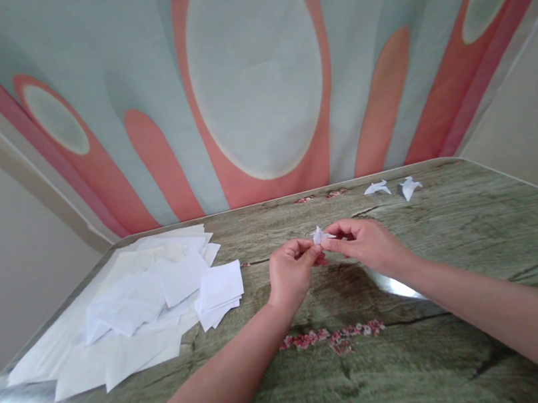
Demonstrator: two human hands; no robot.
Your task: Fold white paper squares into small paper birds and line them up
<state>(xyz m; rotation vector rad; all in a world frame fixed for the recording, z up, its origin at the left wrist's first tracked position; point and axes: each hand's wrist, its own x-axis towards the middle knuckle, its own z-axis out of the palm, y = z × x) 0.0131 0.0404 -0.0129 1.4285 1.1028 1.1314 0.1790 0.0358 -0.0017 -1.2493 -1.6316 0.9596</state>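
Note:
Between my two hands, just over the middle of the table, is a small folded white paper figure [320, 235]. It looks like an origami bird, though the fingers cover parts of it. My left hand [293, 266] pinches its left side between thumb and fingers. From the other side, my right hand [366, 241] grips it with thumb and index finger. Two finished-looking white paper birds, a left one [377, 189] and a right one [409, 188], lie on the table beyond my right hand.
The wood-grain table [497, 241] carries a printed band of pink flowers [332, 335]. At left spreads a heap of loose white paper sheets [127, 303], with a small stack of paper squares [220, 286] at its right edge. A red and pale patterned backdrop [255, 75] rises behind the table.

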